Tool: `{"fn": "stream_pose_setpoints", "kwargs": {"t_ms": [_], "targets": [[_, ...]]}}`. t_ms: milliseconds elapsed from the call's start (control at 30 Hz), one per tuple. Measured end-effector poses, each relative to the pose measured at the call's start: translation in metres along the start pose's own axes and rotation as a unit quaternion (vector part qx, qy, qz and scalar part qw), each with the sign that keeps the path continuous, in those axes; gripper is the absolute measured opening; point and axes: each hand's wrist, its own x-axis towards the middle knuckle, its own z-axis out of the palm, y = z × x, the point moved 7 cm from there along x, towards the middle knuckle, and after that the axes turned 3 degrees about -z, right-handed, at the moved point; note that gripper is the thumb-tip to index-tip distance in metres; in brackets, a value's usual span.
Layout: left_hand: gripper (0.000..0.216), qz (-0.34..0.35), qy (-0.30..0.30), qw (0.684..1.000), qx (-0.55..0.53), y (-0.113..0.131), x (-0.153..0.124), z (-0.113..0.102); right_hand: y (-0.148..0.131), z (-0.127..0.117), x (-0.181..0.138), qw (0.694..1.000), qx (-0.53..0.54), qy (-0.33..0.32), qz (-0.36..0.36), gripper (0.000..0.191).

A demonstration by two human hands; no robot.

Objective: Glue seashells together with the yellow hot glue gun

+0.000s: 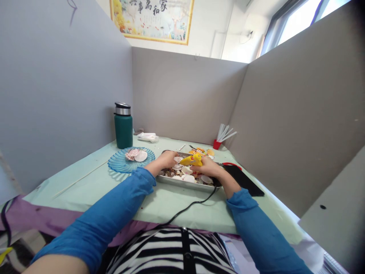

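Note:
My right hand (207, 167) is wrapped round a yellow glue gun (191, 160), its nozzle pointing left over a metal tray (185, 185). A black cord (189, 205) runs over the table's near edge. Above the tray's left side, my left hand (168, 160) has its fingers closed at a pale shell (177, 160); the grip is partly hidden. Several loose shells (186, 177) fill the tray below both hands. On the left, a blue glass plate (115, 163) bears a cluster of pinkish and white shells (136, 155).
A green bottle (123, 129) stands behind the plate. White packets (147, 137) lie at the back. Orange and yellow pieces (201, 151) lie beyond the tray. A red cup (217, 144) holds white glue sticks (224, 133). On the right are a black pad (245, 180) and a red-handled tool (232, 164). Grey partitions (185, 91) enclose the table.

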Motion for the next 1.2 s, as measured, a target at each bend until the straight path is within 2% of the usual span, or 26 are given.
{"fn": "stream_pose_setpoints", "kwargs": {"t_ms": [333, 833, 1200], "targets": [[0.038, 0.009, 0.007, 1.000, -0.001, -0.0012, 0.0018, 0.0013, 0.0030, 0.0030, -0.0001, 1.000, 0.007, -0.013, 0.009, 0.027], [0.041, 0.009, 0.006, 1.000, 0.003, 0.0004, 0.0008, 0.0001, 0.0027, -0.0020, 0.0012, 1.000, -0.005, 0.010, -0.002, 0.034], [0.041, 0.013, 0.010, 1.000, -0.004, -0.0009, 0.0020, 0.0013, 0.0006, -0.0006, -0.0001, 1.000, -0.003, 0.000, 0.010, 0.029]]}}
